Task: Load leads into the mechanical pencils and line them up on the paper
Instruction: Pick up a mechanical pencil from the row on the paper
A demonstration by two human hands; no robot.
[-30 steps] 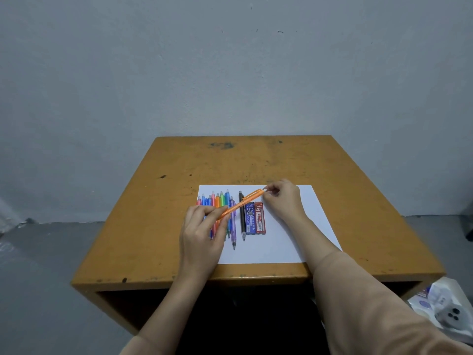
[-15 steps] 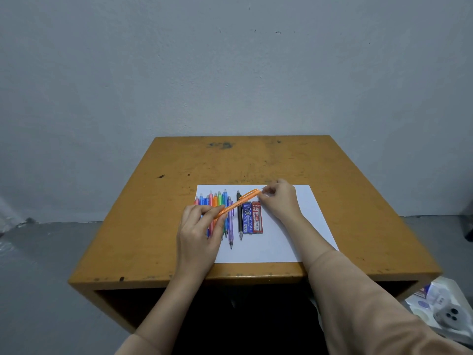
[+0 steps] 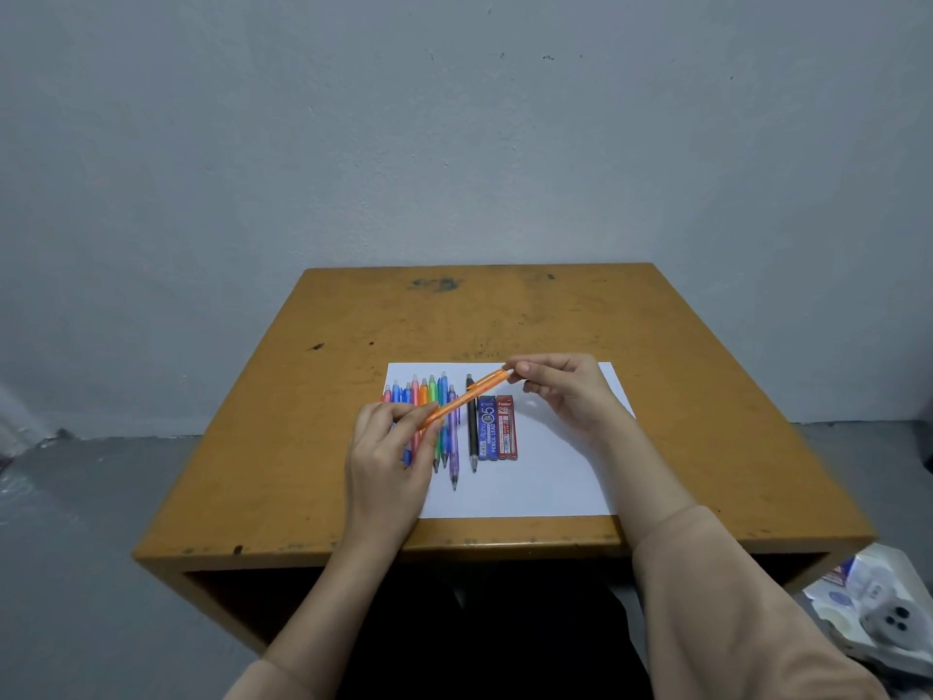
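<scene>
Coloured pencils (image 3: pixel 429 416) lie lined up on the paper (image 3: pixel 545 477); left hand (image 3: pixel 389 457) grips the orange pencil (image 3: pixel 464 399), right hand (image 3: pixel 565 391) pinches its cap, loading apparently unfinished.

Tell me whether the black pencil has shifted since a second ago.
No. The black pencil still lies just left of the blue lead case on the paper.

Both hands, left hand (image 3: pixel 389 447) and right hand (image 3: pixel 565 391), pinch an orange pencil (image 3: pixel 467 396) by its ends above coloured pencils (image 3: pixel 429 411) on the paper (image 3: pixel 555 477).
</scene>
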